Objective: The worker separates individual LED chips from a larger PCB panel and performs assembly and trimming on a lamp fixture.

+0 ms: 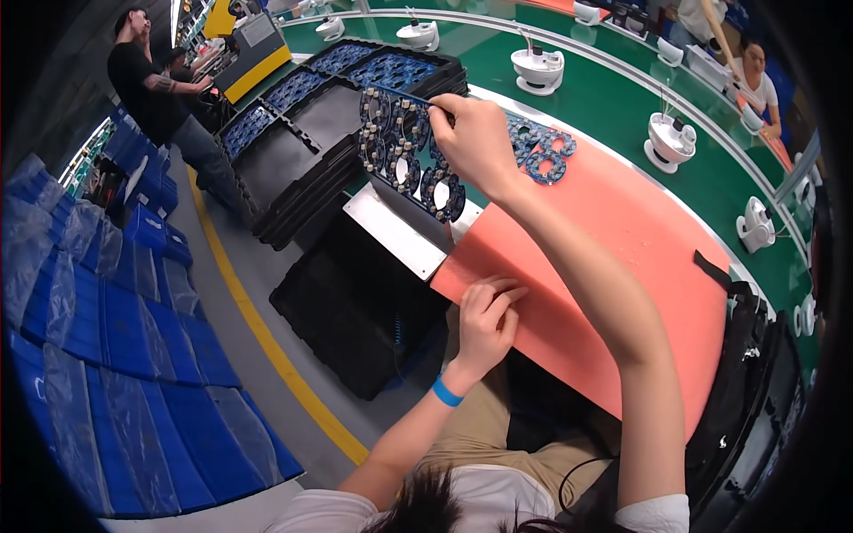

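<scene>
Hands at a curved assembly bench, seen from the head camera: the right hand point(475, 138) is raised over the far end of a salmon-coloured mat point(622, 258), fingers pinched on the upper edge of a dark blue circuit panel point(404, 151) made of ring-shaped boards studded with small pale parts. The panel hangs tilted in the air, its lower end above a flat metal plate point(391, 231) that juts past the mat's left end. A second, similar blue panel point(542, 151) lies flat on the mat just beyond the right hand. The left hand point(487, 324), a blue band at its wrist, rests on the near edge of the mat with fingers curled and grasps nothing.

Left of the bench stand stacked black trays point(302, 151), some holding more blue panels. Beyond the mat runs a green conveyor point(613, 107) carrying white round devices point(538, 69). Blue crates point(133, 355) wrapped in clear film fill the floor at left, beside a yellow floor line point(267, 338). A person in a black shirt point(147, 89) stands at the far left.
</scene>
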`<state>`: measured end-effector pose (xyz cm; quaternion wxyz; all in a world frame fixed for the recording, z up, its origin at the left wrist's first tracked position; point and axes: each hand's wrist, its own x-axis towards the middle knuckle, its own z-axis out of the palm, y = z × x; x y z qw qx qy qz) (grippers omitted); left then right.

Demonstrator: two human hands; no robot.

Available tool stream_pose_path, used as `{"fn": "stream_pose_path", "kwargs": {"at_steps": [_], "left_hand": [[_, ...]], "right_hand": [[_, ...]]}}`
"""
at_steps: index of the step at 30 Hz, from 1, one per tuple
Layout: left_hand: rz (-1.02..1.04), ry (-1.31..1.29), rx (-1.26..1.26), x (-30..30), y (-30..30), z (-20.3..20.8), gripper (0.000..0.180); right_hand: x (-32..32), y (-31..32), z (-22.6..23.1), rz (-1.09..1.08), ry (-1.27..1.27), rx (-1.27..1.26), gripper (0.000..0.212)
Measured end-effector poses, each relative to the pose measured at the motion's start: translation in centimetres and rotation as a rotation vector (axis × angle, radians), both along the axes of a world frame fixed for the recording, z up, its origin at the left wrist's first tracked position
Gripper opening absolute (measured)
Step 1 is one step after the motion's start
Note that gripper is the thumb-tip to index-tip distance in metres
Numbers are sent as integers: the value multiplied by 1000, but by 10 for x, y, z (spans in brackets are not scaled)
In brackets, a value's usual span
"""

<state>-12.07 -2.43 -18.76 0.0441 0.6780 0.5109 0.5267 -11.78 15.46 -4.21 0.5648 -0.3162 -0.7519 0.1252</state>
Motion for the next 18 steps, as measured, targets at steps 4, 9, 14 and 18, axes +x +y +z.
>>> {"fn": "stream_pose_path", "kwargs": {"at_steps": [4, 9, 14, 18], "left_hand": [[-3, -4, 2, 0, 0, 3, 24], [-10, -14, 4, -1, 3, 2, 24], [21, -42, 29, 1, 3, 0, 24], [17, -32, 18, 2, 4, -1, 22]], "right_hand": [[2, 1, 9, 1, -11, 26, 20], [3, 3, 4, 8, -36, 38, 20], [-6, -8, 1, -25, -95, 104, 18], [17, 33, -24, -123, -97, -191, 26]]}}
